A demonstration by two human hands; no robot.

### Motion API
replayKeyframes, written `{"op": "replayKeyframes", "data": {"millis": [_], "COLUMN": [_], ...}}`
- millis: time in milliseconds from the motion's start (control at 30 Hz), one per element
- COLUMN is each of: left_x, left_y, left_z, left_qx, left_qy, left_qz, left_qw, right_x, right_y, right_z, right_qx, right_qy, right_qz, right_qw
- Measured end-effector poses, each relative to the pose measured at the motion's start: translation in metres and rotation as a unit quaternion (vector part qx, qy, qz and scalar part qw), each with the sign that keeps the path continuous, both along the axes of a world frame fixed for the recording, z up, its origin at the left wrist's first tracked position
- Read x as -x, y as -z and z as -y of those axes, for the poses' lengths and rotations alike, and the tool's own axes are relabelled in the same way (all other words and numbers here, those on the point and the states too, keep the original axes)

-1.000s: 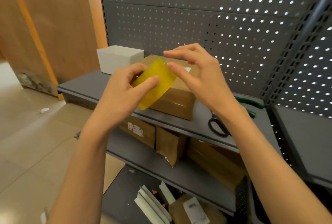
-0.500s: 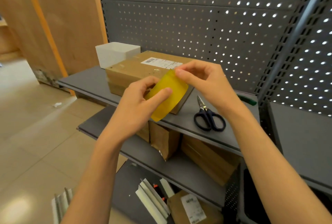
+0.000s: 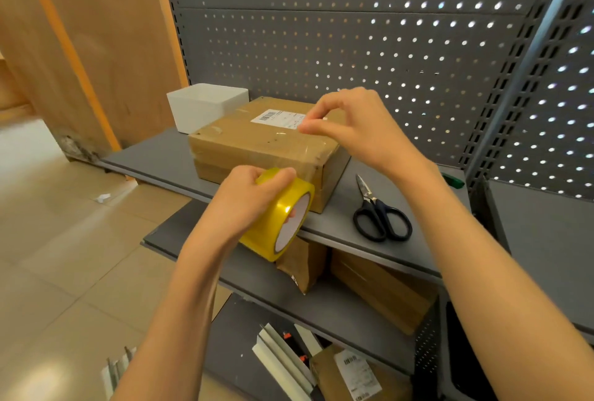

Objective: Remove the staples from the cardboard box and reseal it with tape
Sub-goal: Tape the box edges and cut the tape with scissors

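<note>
The left hand (image 3: 244, 201) is gripping the yellow tape roll (image 3: 283, 217); the right hand (image 3: 356, 130) is pinching its clear tape end over the cardboard box (image 3: 257, 147), whose shipping label (image 3: 278, 118) is printed too small to read.

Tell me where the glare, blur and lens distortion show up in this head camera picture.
Head view: bright light shines through the holes of the pegboard; glare streaks the clear tape across the cardboard box and the floor at lower left; the right hand has slightly blurred fingers; the wide lens bends the shelf post and stretches both forearms; the tape roll looks sharp.
</note>
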State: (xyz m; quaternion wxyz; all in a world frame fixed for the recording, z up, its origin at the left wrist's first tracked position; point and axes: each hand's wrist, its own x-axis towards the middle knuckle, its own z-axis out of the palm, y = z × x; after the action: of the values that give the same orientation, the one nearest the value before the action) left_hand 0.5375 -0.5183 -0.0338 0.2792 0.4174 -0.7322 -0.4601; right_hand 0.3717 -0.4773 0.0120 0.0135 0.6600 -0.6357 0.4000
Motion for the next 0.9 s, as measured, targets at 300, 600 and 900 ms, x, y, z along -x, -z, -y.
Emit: {"op": "replayKeyframes", "data": {"millis": [300,600,900], "left_x": [-0.001,0.005,0.014], "left_y": [0.000,-0.001,-0.001], "left_z": [-0.004,-0.003,0.007], "left_qx": [-0.094,-0.110,-0.122], "left_qy": [0.089,0.104,0.104], "left_qz": [-0.049,-0.099,-0.105], "left_qw": [0.990,0.984,0.981], "right_x": [0.021,0.036,0.044], "right_y": [0.016,0.024,0.032], "right_z": [0.016,0.030,0.040], "right_qx": [-0.029,-0.068,-0.083], "right_qy": [0.006,0.005,-0.005], "right_qz": [0.073,0.081,0.102], "right_qw": [0.997,0.994,0.991]}}
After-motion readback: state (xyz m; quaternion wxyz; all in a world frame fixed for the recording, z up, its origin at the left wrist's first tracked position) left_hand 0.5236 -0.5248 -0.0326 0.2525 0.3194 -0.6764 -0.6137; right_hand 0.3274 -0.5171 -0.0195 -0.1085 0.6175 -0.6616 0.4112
